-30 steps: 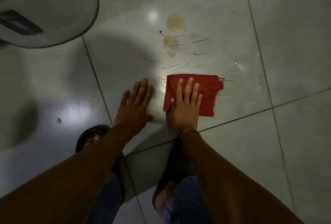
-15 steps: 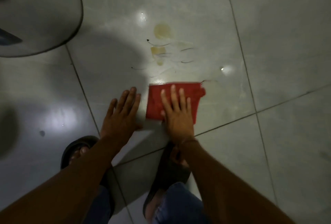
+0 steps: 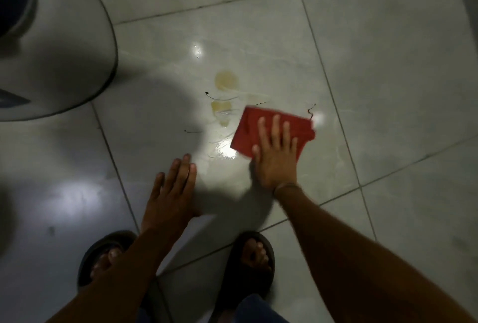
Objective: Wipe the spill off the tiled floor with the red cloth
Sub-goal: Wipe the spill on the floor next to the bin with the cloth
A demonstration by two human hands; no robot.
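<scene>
A folded red cloth (image 3: 251, 130) lies flat on the pale tiled floor (image 3: 388, 64). My right hand (image 3: 276, 157) presses down on it with fingers spread, covering its near right part. A yellowish spill (image 3: 225, 80) sits just beyond and left of the cloth, with a second patch (image 3: 221, 108) touching the cloth's left edge and thin wet streaks around it. My left hand (image 3: 173, 190) rests flat on the floor to the left, fingers together, holding nothing.
A large round white object (image 3: 64, 59) stands at the upper left, close to the spill. My two feet in dark sandals (image 3: 248, 263) are planted near the bottom. Dark thread-like curls (image 3: 310, 110) lie on the tile by the cloth.
My right hand has slid the red cloth to the right and slightly forward, turning it at an angle. The two hands are now farther apart. The view has shifted back, showing both feet.
</scene>
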